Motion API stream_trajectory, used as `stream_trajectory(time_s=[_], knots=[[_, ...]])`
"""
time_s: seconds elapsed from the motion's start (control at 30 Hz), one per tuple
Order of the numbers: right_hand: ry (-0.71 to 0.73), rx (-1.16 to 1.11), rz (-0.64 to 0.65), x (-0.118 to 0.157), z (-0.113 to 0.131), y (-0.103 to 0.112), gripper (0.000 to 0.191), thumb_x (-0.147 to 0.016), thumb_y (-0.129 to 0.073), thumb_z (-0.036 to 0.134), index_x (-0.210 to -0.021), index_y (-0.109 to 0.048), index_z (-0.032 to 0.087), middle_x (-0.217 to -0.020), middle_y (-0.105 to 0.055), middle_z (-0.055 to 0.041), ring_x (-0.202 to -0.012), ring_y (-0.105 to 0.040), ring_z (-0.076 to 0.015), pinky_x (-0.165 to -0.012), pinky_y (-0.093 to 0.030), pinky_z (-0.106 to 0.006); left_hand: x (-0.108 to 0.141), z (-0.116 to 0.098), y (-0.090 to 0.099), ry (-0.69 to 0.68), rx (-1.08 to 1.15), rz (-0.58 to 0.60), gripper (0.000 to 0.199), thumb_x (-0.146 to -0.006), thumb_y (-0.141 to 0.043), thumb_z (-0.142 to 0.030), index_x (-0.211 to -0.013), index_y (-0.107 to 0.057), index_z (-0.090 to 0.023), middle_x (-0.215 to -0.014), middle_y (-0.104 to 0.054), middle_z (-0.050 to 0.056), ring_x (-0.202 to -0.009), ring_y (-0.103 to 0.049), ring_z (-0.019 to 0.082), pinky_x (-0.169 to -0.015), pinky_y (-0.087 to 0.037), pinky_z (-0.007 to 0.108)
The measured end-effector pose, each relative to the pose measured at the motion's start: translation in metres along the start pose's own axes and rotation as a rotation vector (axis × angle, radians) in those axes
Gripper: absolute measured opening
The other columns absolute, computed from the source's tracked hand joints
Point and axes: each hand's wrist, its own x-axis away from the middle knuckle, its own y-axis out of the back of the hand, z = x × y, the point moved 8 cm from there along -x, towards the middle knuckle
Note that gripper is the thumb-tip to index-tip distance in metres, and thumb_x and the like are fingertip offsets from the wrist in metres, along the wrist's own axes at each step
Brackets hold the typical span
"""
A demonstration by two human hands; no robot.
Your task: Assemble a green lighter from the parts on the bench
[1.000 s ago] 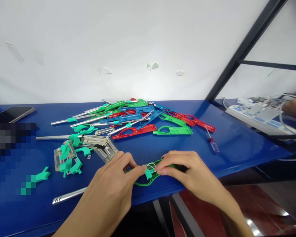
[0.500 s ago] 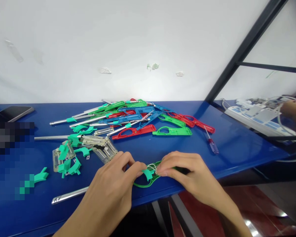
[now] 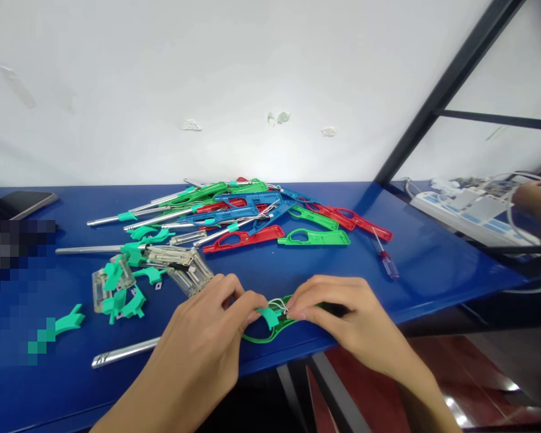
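A green lighter shell point(image 3: 262, 339) lies near the table's front edge between my hands, with white wires point(image 3: 278, 303) showing inside it. My left hand point(image 3: 211, 337) has thumb and fingers closed at a teal trigger piece point(image 3: 269, 316) over the shell's loop. Bent over the right part of the shell, my right hand point(image 3: 342, 313) pinches at the wires; its fingertips hide what exactly they hold. A metal tube point(image 3: 126, 352) sticks out to the left from beneath my left hand. Clear fuel tanks point(image 3: 192, 273) lie just beyond that hand.
Behind are piled red, green and blue shells point(image 3: 247, 237) with metal tubes. Teal pieces point(image 3: 112, 273) lie left, a screwdriver point(image 3: 388, 264) right. A phone point(image 3: 20, 204) is at far left. A power strip point(image 3: 473, 219) and another person's hand point(image 3: 538, 201) are at far right.
The view has shifted slightly. Both hands stay at the green shell, and the teal piece by my left fingertips is tilted a little differently.
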Motion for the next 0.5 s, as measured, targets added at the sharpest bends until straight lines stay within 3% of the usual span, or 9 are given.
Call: stream_trajectory(time_s=[0.33,0.5], knots=[[-0.011,-0.028,-0.003,0.0011,-0.0005,0.0007,0.014,-0.102,-0.078,0.017,-0.095,-0.087,0.026,-0.095,-0.086,0.0006,-0.087,-0.081,-0.0160,-0.083,-0.063,-0.024,0.0015,0.0061,0.0010,0.021,0.067,-0.033,0.024,-0.115,-0.048,-0.014,-0.114,-0.068,-0.027,-0.098,-0.065,0.000,-0.083,-0.063,0.016,-0.073,-0.048,0.030],[-0.003,-0.027,-0.004,0.0013,-0.0005,0.0009,0.013,-0.101,-0.079,0.017,-0.095,-0.086,0.025,-0.095,-0.086,0.0006,-0.088,-0.081,-0.0150,-0.084,-0.062,-0.022,-0.0002,0.0061,0.0033,0.000,0.107,-0.041,0.031,-0.111,-0.049,-0.006,-0.116,-0.071,-0.027,-0.098,-0.067,0.000,-0.082,-0.063,0.015,-0.070,-0.048,0.027]])
